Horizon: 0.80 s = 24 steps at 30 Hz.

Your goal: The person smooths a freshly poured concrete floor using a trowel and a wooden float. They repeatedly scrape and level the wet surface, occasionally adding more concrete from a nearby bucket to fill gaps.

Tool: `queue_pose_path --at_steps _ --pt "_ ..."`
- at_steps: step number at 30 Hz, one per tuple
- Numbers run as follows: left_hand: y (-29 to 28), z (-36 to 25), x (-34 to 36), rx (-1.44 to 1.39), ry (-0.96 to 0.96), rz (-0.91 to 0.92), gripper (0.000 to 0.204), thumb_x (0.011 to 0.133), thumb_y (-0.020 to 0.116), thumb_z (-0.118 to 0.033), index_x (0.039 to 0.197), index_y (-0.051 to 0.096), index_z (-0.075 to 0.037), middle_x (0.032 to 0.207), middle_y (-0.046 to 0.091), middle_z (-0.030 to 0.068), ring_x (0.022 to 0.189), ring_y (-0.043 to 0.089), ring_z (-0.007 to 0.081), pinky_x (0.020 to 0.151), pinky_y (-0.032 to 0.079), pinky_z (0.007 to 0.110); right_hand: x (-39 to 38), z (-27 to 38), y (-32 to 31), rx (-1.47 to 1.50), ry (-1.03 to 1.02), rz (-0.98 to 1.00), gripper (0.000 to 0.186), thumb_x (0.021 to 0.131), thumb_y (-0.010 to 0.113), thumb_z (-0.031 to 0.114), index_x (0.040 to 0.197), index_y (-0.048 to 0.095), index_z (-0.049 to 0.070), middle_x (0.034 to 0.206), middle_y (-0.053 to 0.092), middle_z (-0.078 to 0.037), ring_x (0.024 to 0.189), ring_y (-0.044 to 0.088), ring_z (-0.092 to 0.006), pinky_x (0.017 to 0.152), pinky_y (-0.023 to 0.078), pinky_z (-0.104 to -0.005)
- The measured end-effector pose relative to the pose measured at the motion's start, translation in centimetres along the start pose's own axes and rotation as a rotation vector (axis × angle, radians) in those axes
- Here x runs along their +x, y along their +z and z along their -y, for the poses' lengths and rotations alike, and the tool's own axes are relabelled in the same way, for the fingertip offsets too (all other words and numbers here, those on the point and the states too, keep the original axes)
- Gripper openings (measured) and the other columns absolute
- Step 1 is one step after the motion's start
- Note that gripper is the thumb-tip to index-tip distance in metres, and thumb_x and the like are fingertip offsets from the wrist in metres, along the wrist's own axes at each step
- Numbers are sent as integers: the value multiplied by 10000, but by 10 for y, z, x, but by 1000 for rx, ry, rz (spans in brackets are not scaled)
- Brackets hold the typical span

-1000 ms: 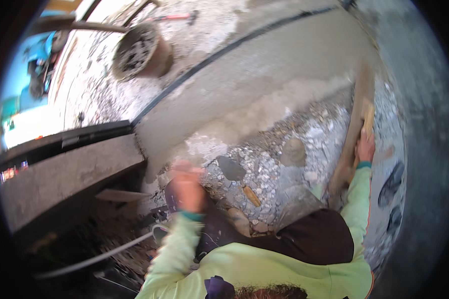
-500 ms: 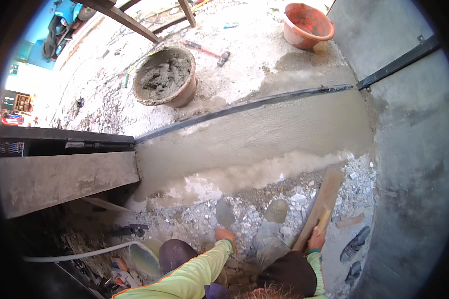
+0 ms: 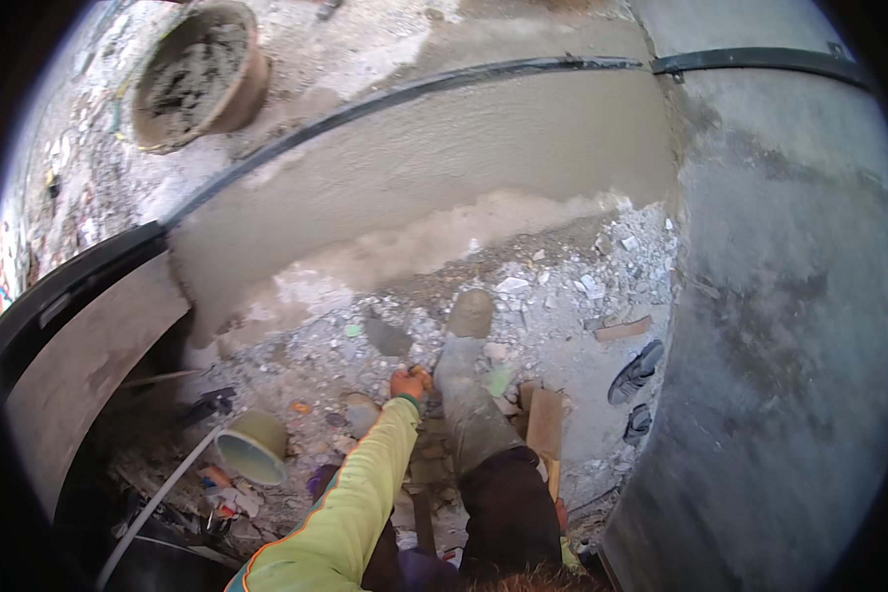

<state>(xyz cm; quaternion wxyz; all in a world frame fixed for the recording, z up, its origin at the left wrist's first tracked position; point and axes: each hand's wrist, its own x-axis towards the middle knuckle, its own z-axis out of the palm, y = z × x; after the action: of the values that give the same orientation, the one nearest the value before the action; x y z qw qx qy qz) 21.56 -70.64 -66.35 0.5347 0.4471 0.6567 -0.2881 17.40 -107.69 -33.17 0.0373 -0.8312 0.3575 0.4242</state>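
Observation:
My left hand (image 3: 406, 384) is closed on a trowel, whose grey pointed blade (image 3: 389, 337) sits just beyond the fingers, over the rubble. Low and close to my body, my right hand (image 3: 560, 512) shows only as a sliver beside my dark trouser leg. It is at the wooden handle of a wooden float (image 3: 545, 426), a long flat board largely covered by my leg. A grey-covered boot (image 3: 471, 314) stands on the rubble between the two tools. Beyond it lies a smooth band of wet mortar (image 3: 434, 163).
A dark metal strip (image 3: 405, 91) borders the mortar's far side. Past it stands a tub of mortar (image 3: 252, 94). Sandals (image 3: 636, 373) and a wood scrap (image 3: 623, 330) lie by the grey wall (image 3: 779, 296). At left are a small bucket (image 3: 252, 449), a pale hose (image 3: 158, 508) and a concrete ledge (image 3: 99, 345).
The view has swung down and right, so the red tub and hammer are out of sight. The float has drawn back toward my body with my right hand. My left hand still holds the trowel.

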Motion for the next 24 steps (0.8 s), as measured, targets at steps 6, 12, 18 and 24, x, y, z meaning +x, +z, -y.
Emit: queue_pose_path --at_steps 6,12,18,24 --pt "13 -17 15 377 147 -160 455 831 829 -293 1027 612 55 927 721 225 851 699 358 817 531 464 2 1 -5 58 -54 -25 578 914 685 519 1041 653 -43 946 689 -316 934 666 -506 815 516 -514" --pt "-76 -76 -89 579 217 -81 536 785 800 -461 983 694 25 974 706 252 940 667 441 860 515 466 -43 -19 -37 85 1 -85 550 899 706 473 1053 646 -52 971 692 -308 937 665 -498 817 516 -527" --pt "-242 -160 -218 720 480 -51 543 829 724 -506 883 699 34 996 716 247 889 677 418 808 519 493 -71 -14 -128 -66 60 50 634 795 795 430 1166 651 -64 1062 706 -299 1034 674 -484 906 534 -520" --pt "-334 -213 -381 527 243 -276 350 812 796 -254 950 659 36 844 700 162 712 695 269 649 555 445 -32 18 -198 280 66 224 505 827 792 253 1169 593 -61 926 679 -207 802 705 -360 650 574 -473"
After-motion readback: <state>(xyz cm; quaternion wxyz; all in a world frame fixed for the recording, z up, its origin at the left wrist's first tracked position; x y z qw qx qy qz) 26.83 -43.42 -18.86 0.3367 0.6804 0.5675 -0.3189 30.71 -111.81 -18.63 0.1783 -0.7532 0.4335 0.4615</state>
